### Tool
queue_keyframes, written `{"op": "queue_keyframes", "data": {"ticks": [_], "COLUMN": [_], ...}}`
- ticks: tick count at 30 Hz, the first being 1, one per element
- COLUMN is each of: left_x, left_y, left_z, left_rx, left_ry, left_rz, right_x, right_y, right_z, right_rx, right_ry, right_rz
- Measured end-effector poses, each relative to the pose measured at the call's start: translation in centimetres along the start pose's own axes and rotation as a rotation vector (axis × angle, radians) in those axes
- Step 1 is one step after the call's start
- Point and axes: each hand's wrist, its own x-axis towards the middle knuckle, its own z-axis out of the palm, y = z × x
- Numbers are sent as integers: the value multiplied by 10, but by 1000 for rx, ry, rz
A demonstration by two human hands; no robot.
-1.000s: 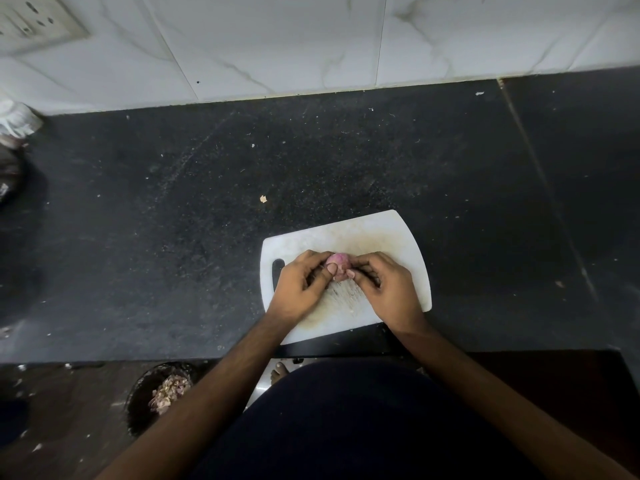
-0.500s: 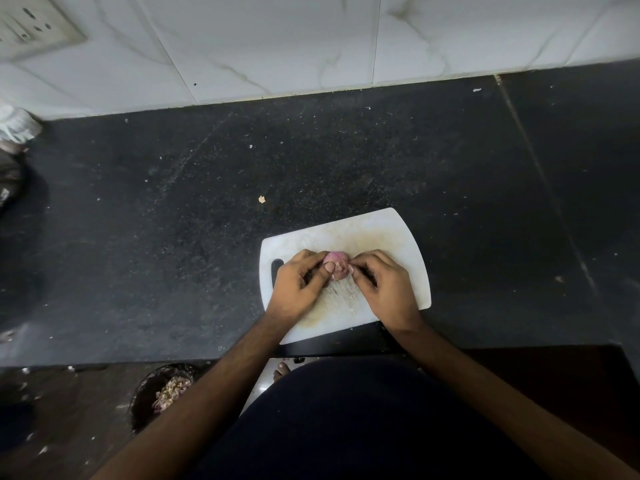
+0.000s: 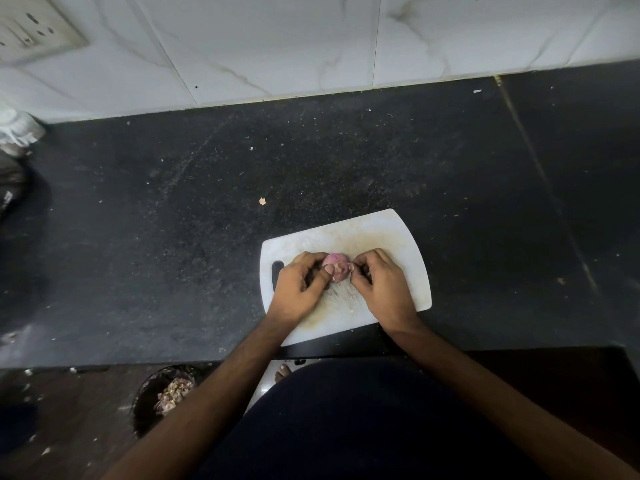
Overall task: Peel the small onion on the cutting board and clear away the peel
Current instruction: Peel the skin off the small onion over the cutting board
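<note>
Small pink-purple onion (image 3: 335, 265) sits mid-board on the white plastic cutting board (image 3: 398, 237) — left hand (image 3: 299, 291) grips it from 9 o'clock. Right hand (image 3: 381, 289) pinches its loose skin at 3 o'clock.

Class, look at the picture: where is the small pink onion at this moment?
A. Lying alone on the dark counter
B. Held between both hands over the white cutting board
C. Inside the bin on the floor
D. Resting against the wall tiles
B: the onion sits between the left hand and the right hand, both gripping it above the white cutting board.
</note>
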Motion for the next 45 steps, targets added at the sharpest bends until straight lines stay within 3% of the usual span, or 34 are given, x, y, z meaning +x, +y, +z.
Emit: {"op": "queue_keyframes", "data": {"ticks": [7, 11, 20, 25, 29, 33, 38, 45], "left_x": [-3, -3, -4, -1, 3, 1, 3, -1], "left_y": [11, 8, 4, 4, 3, 2, 0, 0], "left_z": [0, 1, 0, 2, -5, -7, -7, -5], "left_rx": [-126, -122, -149, -279, -332, -304, -102, -76], "left_ry": [-12, 4, -56, -85, -212, -204, -152, -75], "left_rz": [-23, -37, 38, -19, -50, -70, 47, 101], "right_x": [3, 0, 5, 5, 9, 8, 5, 3], "right_y": [-1, 1, 3, 2, 2, 1, 4, 4], "right_z": [-1, 0, -3, 0, 2, -1, -9, -16], "right_rx": [7, 57, 221, 99, 17, 61, 203, 264], "right_ry": [51, 71, -27, -24, 22, 15, -60, -107], "right_rz": [25, -57, -7, -26, -9, -46, -112, -81]}}
